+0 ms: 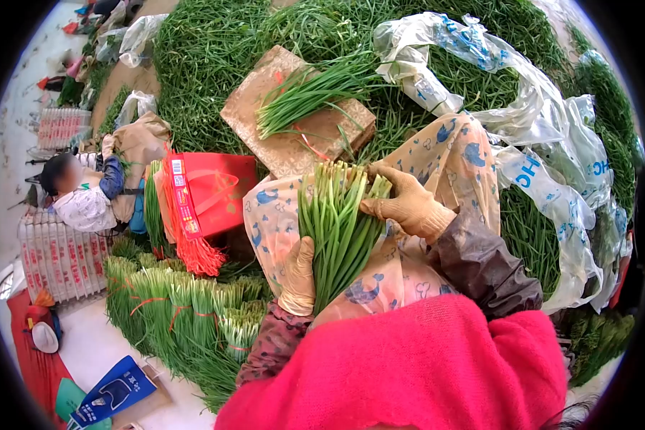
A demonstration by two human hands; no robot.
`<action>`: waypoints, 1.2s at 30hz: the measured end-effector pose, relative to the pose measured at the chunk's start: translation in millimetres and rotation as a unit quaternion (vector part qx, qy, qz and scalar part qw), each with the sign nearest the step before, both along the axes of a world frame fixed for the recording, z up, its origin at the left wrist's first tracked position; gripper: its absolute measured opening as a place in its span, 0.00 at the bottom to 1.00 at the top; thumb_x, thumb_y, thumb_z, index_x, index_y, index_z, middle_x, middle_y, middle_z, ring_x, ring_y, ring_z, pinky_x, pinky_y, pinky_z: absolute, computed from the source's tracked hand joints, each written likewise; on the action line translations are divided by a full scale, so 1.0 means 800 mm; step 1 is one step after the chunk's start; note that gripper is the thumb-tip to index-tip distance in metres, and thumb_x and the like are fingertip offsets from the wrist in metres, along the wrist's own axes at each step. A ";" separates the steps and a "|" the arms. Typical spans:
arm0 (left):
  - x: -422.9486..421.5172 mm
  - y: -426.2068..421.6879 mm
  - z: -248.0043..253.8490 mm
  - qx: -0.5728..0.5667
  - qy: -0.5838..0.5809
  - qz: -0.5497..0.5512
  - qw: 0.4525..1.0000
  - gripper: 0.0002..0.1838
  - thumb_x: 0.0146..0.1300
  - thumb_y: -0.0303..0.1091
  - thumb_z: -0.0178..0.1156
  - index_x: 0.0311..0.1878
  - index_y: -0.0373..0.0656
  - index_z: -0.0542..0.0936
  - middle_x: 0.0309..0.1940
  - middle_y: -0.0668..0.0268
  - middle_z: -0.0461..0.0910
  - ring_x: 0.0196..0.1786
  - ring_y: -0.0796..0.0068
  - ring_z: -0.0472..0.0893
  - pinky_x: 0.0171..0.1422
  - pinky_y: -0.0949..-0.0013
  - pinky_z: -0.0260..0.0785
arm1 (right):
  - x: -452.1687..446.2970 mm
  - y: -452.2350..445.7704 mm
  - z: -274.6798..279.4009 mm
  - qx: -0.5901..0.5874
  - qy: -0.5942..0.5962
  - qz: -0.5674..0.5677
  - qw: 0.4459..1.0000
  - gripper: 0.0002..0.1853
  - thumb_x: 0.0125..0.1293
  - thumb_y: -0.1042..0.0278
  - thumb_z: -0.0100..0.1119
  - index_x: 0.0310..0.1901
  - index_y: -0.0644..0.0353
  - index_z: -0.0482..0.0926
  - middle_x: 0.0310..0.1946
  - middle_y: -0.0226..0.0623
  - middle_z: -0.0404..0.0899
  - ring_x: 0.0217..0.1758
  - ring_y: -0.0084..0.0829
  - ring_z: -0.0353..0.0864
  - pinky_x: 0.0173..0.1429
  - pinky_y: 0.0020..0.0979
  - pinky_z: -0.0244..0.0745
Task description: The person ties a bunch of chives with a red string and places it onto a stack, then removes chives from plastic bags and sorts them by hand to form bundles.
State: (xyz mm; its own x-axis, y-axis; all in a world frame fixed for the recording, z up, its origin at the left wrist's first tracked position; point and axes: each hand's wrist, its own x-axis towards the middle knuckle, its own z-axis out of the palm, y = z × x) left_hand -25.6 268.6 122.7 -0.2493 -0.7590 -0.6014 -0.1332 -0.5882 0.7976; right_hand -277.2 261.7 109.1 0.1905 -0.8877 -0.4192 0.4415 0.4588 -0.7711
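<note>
Green, fresh-cut: the bunch of stalks (340, 233) lies between my two gloved hands, pale ends up and away from me, above the whale-print sheet (272, 208). Left hand (298, 278) closed on its lower left side, fingers partly hidden behind the stalks. Right hand (410, 204) bent round its upper right edge, gripping stalks near the pale ends. Beyond both hands, a brown board (254, 115) with a smaller loose bunch (304, 100) on top, a red tie (312, 147) beside it. Left of my left hand, a red bag (226, 193); nearer me on that side, rows of tied bundles (186, 308). Right of my right hand, crumpled clear plastic (552, 158) over heaped greens (527, 222).
</note>
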 end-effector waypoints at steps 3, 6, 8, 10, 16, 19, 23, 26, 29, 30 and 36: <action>0.009 0.006 -0.017 -0.067 -0.062 0.010 0.996 0.30 0.70 0.57 0.47 0.56 0.36 0.75 0.43 0.65 0.81 0.41 0.76 0.79 0.46 0.75 0.71 | -0.010 0.007 -0.004 0.007 -0.019 0.009 1.000 0.37 0.57 0.75 0.66 0.68 0.61 0.61 0.47 0.33 0.78 0.44 0.21 0.76 0.48 0.23 0.73; 0.007 0.004 -0.011 -0.069 -0.090 -0.009 0.993 0.30 0.71 0.57 0.45 0.56 0.35 0.75 0.43 0.65 0.81 0.42 0.76 0.79 0.48 0.76 0.70 | -0.018 0.010 0.012 -0.019 -0.153 0.014 0.988 0.47 0.54 0.65 0.73 0.72 0.54 0.55 0.63 0.38 0.68 0.63 0.28 0.67 0.65 0.27 0.62; 0.001 0.000 0.004 -0.072 -0.077 -0.035 0.994 0.31 0.71 0.57 0.45 0.57 0.35 0.75 0.43 0.64 0.81 0.42 0.77 0.79 0.48 0.75 0.70 | -0.016 0.012 -0.001 -0.054 -0.139 0.008 0.989 0.51 0.51 0.61 0.75 0.73 0.52 0.52 0.64 0.39 0.66 0.65 0.30 0.65 0.67 0.29 0.60; -0.005 -0.011 0.023 -0.051 -0.054 -0.060 0.995 0.31 0.70 0.58 0.46 0.54 0.34 0.76 0.42 0.66 0.80 0.41 0.78 0.77 0.48 0.75 0.69 | -0.009 0.000 -0.014 -0.123 -0.080 -0.007 0.989 0.61 0.42 0.51 0.79 0.74 0.48 0.48 0.67 0.43 0.62 0.68 0.34 0.62 0.69 0.32 0.59; -0.008 -0.048 0.008 0.084 0.046 -0.241 0.966 0.25 0.73 0.48 0.46 0.54 0.33 0.76 0.41 0.68 0.80 0.41 0.82 0.77 0.45 0.77 0.70 | 0.011 -0.035 0.013 -0.108 -0.265 0.027 0.958 0.53 0.45 0.63 0.78 0.72 0.53 0.55 0.62 0.44 0.69 0.63 0.34 0.71 0.64 0.34 0.68; -0.016 -0.036 -0.015 0.069 0.080 -0.242 0.964 0.24 0.73 0.47 0.46 0.55 0.32 0.75 0.42 0.68 0.81 0.41 0.82 0.78 0.45 0.77 0.71 | 0.015 -0.036 0.028 -0.108 -0.255 0.071 0.958 0.32 0.51 0.75 0.72 0.60 0.65 0.71 0.52 0.43 0.78 0.53 0.31 0.79 0.57 0.30 0.75; -0.012 -0.041 -0.033 -0.041 0.080 -0.189 0.978 0.24 0.73 0.46 0.46 0.55 0.31 0.75 0.43 0.64 0.81 0.45 0.79 0.77 0.52 0.74 0.71 | 0.005 -0.046 0.040 -0.104 -0.142 -0.062 0.982 0.10 0.56 0.76 0.64 0.40 0.65 0.78 0.38 0.42 0.82 0.39 0.33 0.83 0.48 0.33 0.79; 0.010 -0.062 -0.029 -0.192 -0.123 -0.243 0.943 0.25 0.72 0.46 0.48 0.59 0.33 0.72 0.43 0.61 0.81 0.45 0.73 0.78 0.53 0.70 0.70 | -0.059 -0.086 0.061 -0.224 -0.008 -0.139 0.965 0.07 0.59 0.69 0.61 0.38 0.61 0.80 0.37 0.39 0.82 0.39 0.31 0.82 0.46 0.32 0.79; 0.048 -0.091 -0.048 -0.210 -0.203 -0.178 0.940 0.25 0.68 0.43 0.54 0.62 0.37 0.70 0.41 0.57 0.80 0.43 0.62 0.79 0.52 0.67 0.70 | -0.115 -0.116 0.133 -0.330 0.083 -0.195 0.920 0.09 0.62 0.68 0.61 0.41 0.62 0.80 0.39 0.38 0.83 0.42 0.33 0.82 0.47 0.35 0.80; 0.055 -0.094 -0.052 -0.213 -0.147 -0.104 0.960 0.26 0.67 0.40 0.56 0.64 0.38 0.68 0.43 0.56 0.78 0.45 0.59 0.77 0.54 0.65 0.69 | -0.130 -0.119 0.166 -0.385 0.072 -0.178 0.903 0.09 0.62 0.68 0.62 0.42 0.62 0.80 0.40 0.38 0.83 0.43 0.32 0.82 0.48 0.34 0.79; 0.034 -0.149 0.044 -0.354 -0.188 -0.171 0.900 0.39 0.62 0.39 0.63 0.70 0.32 0.56 0.66 0.51 0.64 0.70 0.61 0.62 0.72 0.64 0.54 | -0.166 -0.193 0.217 -0.348 0.484 -0.167 0.785 0.12 0.61 0.65 0.64 0.46 0.56 0.82 0.41 0.31 0.83 0.46 0.24 0.80 0.51 0.26 0.76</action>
State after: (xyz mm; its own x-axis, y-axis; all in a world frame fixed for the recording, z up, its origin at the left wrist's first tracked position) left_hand 2.0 149.0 158.0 -0.4210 -0.9027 -0.0886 -0.5485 0.1755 0.8175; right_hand -410.1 106.9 283.0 -0.2111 -0.8988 0.3841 -0.4999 -0.2384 -0.8326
